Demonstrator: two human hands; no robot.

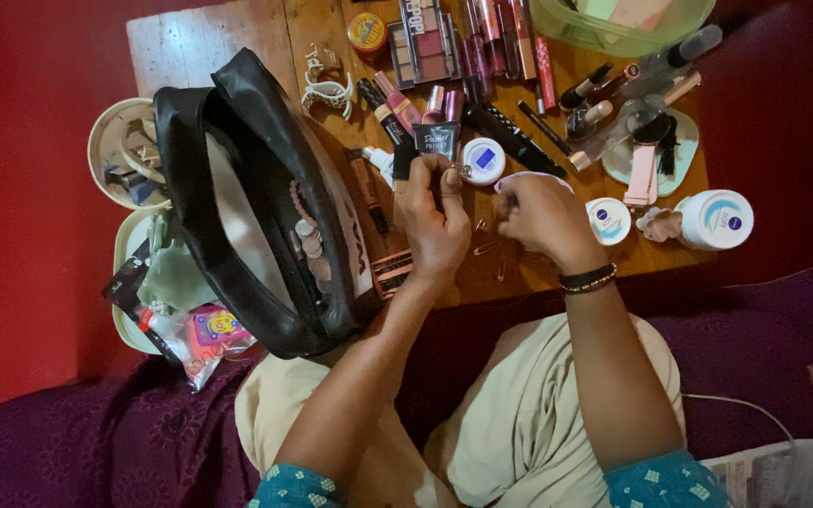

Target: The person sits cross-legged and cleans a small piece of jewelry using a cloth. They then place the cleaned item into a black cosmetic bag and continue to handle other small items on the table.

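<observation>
**Small metal piece held over a crowded cosmetics counter**

The left hand [437, 221] is raised above the wooden counter [237, 33], its grip closed on a small silvery metal piece [463, 171] pinched at the fingertips, just in front of a round white jar with a blue lid label [484, 160]. The right hand [543, 216] sits close beside it, curled into a loose fist; whether its grip encloses anything I cannot tell, since the fingers are turned away from the camera. Between and below the two hands a few thin metal safety pins [489, 249] lie loose on the wood.

To the left, a large black zip pouch with a pale lining [256, 207] stands open, with a string of beads and some coins showing inside. Most of the items are outside it: lipsticks and gloss tubes [510, 33], an eyeshadow palette [422, 42], a black mascara tube [515, 139], a dark squeeze tube [437, 141], two more white cream jars [717, 218] at the right edge, and a pale green plastic bowl [613, 28] at the top.

Judging from this spread, sorting looks to be at an early or middle stage: the pouch holds little, the counter carries nearly everything, and the pins are ungathered.
</observation>
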